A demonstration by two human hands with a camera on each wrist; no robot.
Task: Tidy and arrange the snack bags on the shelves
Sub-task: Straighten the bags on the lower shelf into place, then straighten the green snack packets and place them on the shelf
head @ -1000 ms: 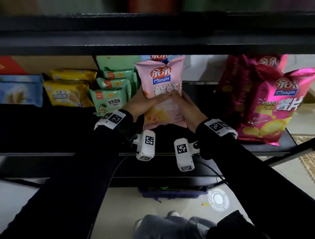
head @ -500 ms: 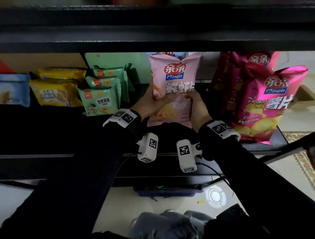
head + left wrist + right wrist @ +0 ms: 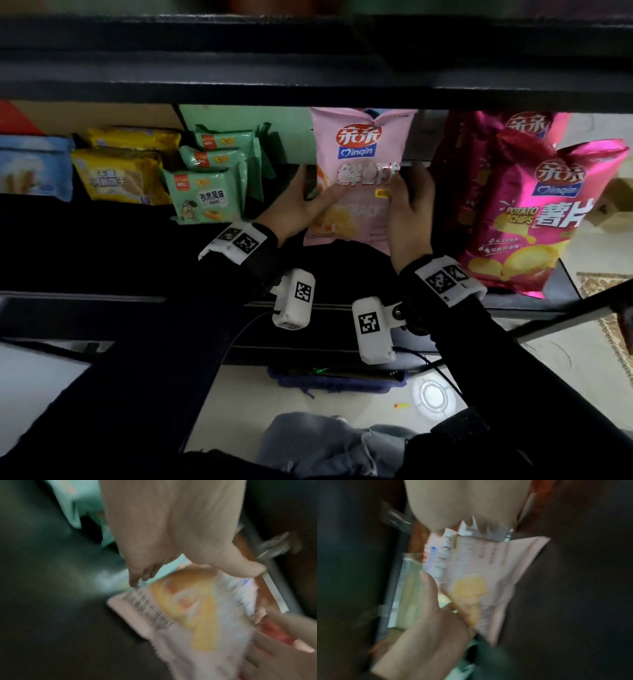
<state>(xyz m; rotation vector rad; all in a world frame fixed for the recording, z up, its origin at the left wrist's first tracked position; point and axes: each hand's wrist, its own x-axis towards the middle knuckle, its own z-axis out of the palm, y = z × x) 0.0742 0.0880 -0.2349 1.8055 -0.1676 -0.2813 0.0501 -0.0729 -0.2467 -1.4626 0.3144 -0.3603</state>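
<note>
Hands meet on a pale pink snack bag (image 3: 359, 178), seen from the head cam: it stands upright on the dark shelf (image 3: 102, 246), w/ its top reaching the underside of the board above. Left hand (image 3: 301, 205) grips the bag's left edge, thumb across the front, fingers behind; right hand (image 3: 409, 212) clasps the right edge, fingers curled round it. Just right of the bag stand two magenta chip bags (image 3: 534, 212), one behind the other, the front one leaning at the shelf's right end. To the left lie green biscuit packs (image 3: 205, 195) in a stepped stack, then yellow packs (image 3: 120, 174), then a blue pack (image 3: 34, 168) at the far left edge. Both wrists carry white marker bands and small cameras.

Left wrist cam, heavily blurred: left hand (image 3: 171, 527) reaches down from the top, thumb (image 3: 247, 568) pressed on the pink bag's (image 3: 197, 608) front, fingertips curled at its edge near the barcode. Right hand (image 3: 283, 642) shows at lower right, touching the bag.

Right wrist cam, also blurred: right hand (image 3: 465, 503) fills the top, fingers on the bag's (image 3: 488, 574) upper edge; how tightly, can't tell. Left hand (image 3: 428, 615) comes in from below, thumb laid along the bag's left side.
</note>
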